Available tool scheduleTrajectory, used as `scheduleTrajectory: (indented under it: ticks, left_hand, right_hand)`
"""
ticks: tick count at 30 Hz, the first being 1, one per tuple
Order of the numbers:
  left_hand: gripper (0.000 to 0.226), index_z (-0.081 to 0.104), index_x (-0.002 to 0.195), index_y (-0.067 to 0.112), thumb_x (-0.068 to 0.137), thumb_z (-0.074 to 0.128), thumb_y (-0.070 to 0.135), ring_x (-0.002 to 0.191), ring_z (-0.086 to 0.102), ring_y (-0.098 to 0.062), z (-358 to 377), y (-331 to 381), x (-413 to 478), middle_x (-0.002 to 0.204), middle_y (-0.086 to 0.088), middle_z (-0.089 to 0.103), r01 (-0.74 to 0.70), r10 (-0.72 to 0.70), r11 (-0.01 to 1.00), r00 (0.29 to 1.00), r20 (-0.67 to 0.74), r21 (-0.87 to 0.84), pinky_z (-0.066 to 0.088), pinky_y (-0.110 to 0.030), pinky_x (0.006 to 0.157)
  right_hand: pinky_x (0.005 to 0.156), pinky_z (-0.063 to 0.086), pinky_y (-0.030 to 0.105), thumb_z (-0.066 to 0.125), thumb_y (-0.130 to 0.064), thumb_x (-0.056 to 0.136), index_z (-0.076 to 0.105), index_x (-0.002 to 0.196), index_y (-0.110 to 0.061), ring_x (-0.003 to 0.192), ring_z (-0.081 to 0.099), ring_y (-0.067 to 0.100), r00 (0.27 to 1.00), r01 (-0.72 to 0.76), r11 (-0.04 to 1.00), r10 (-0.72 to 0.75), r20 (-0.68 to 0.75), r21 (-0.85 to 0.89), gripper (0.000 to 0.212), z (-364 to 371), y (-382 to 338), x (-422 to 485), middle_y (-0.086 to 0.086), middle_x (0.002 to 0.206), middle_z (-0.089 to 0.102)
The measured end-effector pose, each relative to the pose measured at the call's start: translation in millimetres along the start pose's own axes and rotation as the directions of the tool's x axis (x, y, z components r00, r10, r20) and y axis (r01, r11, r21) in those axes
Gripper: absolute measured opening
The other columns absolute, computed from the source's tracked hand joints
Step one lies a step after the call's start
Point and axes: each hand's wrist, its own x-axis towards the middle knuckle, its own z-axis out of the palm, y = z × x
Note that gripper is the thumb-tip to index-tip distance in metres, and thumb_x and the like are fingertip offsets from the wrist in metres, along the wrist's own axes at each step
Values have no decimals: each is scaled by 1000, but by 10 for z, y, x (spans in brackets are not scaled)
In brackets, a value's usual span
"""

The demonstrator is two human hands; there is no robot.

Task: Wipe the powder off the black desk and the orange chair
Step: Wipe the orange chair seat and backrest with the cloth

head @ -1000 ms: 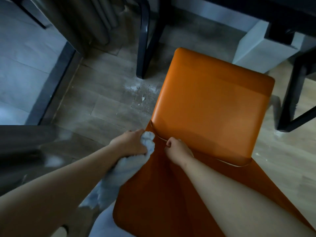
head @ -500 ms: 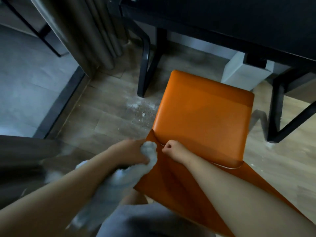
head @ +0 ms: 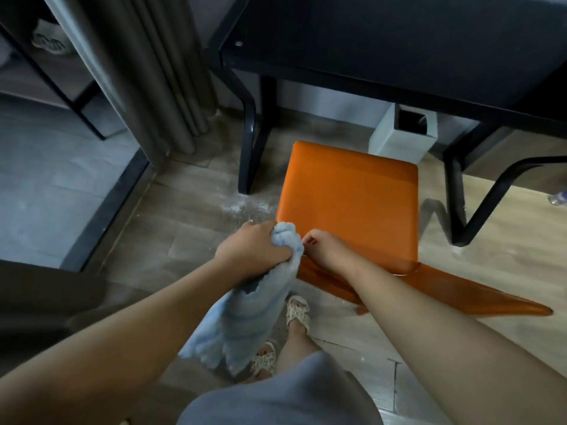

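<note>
An orange chair [head: 349, 200] stands on the wood floor in front of the black desk [head: 383, 44]. My left hand [head: 254, 246] grips a bunched light-blue towel [head: 245, 317] at the chair's left rear corner; the towel hangs down past my legs. My right hand [head: 325, 250] has curled fingers on the top edge of the chair's backrest, next to the towel. White powder [head: 242, 207] lies scattered on the floor left of the chair seat.
A white bin [head: 402, 133] with a dark opening stands under the desk behind the chair. Black desk legs [head: 248, 142] rise left and right of the chair. Grey curtains [head: 147, 72] hang at the left. My sandalled feet [head: 294, 314] stand below the chair.
My view has risen and pulled back, so the chair looks smaller and the desk top, bin and my feet show. Both hands stay at the backrest's left corner.
</note>
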Motion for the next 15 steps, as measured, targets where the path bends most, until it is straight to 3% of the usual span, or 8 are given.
scheduleTrajectory:
  ticks: [3, 5, 7, 9, 15]
  left_hand:
    - [22, 57, 82, 25, 79, 47, 44, 89, 61, -22, 64, 20, -52, 88, 3, 65, 129, -149, 977, 983, -105, -170, 51, -39, 79]
    - [33, 57, 80, 26, 71, 35, 49, 89, 63, -20, 140, 2, -69, 85, 6, 63, 131, -168, 969, 972, -167, -211, 51, -38, 74]
    - [31, 56, 97, 26, 80, 41, 47, 89, 58, -20, 196, 58, -164, 94, 3, 58, 159, -216, 957, 949, -229, -245, 45, -35, 71]
    - [28, 50, 110, 27, 87, 45, 42, 83, 51, -19, 266, 119, -304, 101, 0, 49, 212, -253, 963, 923, -291, -165, 40, -33, 70]
    - [19, 42, 95, 23, 87, 53, 37, 72, 51, -20, 350, 384, -705, 99, 0, 39, 171, -183, 983, 899, -397, -68, 40, -32, 64]
  right_hand:
    - [80, 47, 37, 51, -31, 92, 57, 92, -24, 95, 60, 28, 993, 52, 998, -55, -103, -34, 9, 21, -24, -212, 7, 101, 67]
    - [84, 48, 38, 50, -31, 92, 58, 107, -22, 98, 60, 29, 984, 64, 997, -72, -166, -52, 19, -18, -66, -329, 8, 107, 66]
    - [82, 49, 38, 49, -31, 92, 57, 113, -22, 95, 61, 28, 978, 79, 994, -92, -187, -74, 24, -54, -86, -426, 8, 105, 66]
    - [81, 49, 38, 48, -31, 94, 56, 115, -23, 94, 60, 27, 974, 99, 991, -114, -196, -89, 24, -87, -72, -524, 7, 104, 66]
    - [76, 47, 34, 49, -27, 95, 57, 114, -20, 91, 61, 24, 948, 169, 981, -188, -256, -94, 21, -190, 181, -868, 2, 101, 64]
